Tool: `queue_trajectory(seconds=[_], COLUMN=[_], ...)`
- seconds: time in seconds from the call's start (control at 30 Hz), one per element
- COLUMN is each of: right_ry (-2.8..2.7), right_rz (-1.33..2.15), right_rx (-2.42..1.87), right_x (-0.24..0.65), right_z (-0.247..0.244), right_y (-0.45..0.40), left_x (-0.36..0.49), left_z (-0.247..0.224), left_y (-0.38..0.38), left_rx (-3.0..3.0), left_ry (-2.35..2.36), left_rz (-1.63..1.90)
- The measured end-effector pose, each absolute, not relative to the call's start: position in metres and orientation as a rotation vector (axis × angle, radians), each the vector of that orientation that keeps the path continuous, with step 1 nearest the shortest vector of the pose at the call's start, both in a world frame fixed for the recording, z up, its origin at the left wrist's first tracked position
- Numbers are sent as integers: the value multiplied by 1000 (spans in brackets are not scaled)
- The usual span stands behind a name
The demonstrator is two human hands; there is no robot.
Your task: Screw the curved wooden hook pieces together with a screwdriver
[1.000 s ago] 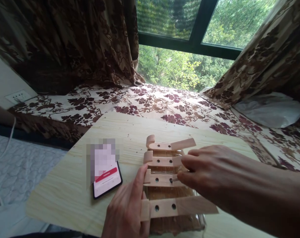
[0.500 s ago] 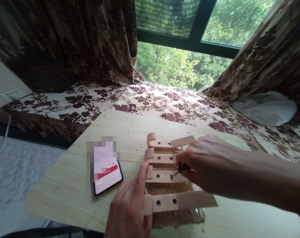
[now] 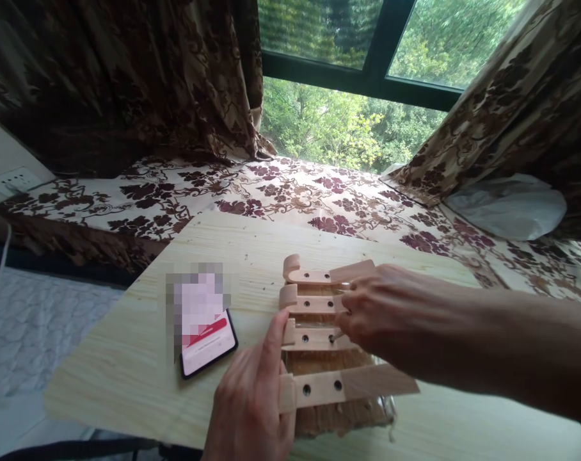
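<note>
A brown block (image 3: 322,365) wrapped in clear film lies on the table, crossed by several pale wooden strips (image 3: 316,391) with rounded left ends and dark screws. My left hand (image 3: 252,403) grips the block's left side, its forefinger along the ends of the strips. Closed around a screwdriver, my right hand (image 3: 372,307) covers the handle. Only the screwdriver's metal shaft (image 3: 337,334) shows, its tip at the right screw (image 3: 331,339) of the second-nearest strip (image 3: 317,338).
Left of the block, a phone (image 3: 208,352) with a lit, partly blurred screen lies on the pale wooden table (image 3: 127,346). Beyond it stretches a floral-covered ledge (image 3: 290,186) below the window. A translucent plastic bag (image 3: 509,205) rests at the right by the curtain.
My right hand has turned and shifted slightly left, so the dark screwdriver handle is now hidden. The tip remains at the same screw. My left hand stays in place.
</note>
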State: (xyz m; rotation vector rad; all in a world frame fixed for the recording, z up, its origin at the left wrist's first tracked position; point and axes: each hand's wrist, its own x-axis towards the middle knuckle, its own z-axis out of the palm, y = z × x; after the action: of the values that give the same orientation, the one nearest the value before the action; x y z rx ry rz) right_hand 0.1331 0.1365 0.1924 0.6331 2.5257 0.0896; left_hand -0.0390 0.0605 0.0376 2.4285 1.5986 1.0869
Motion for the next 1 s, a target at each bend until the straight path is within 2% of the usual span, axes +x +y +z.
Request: queue_trajectory(seconds=[0.17,0.33,0.5,0.57,0.83,1.0], right_ry=[2380,2529,2688,2684,2419,2434], right_rz=[-113,-141,336,405,-98,-106], right_rx=[969,792,429,378,925,926], right_x=[122,124,131,131,126,127], right_z=[200,200,188,183,197,200], right_y=[147,138,128,127,150,141], left_x=[-38,-39,-40,-40,-39,-40], left_z=[39,40,39,39,39,41], left_y=[61,60,60,60,61,61], left_rx=[2431,2431,2441,2427,2446,2479], left_ry=[1625,1651,1638,1624,1613,1652], left_rz=[1079,1064,1086,1074,1078,1064])
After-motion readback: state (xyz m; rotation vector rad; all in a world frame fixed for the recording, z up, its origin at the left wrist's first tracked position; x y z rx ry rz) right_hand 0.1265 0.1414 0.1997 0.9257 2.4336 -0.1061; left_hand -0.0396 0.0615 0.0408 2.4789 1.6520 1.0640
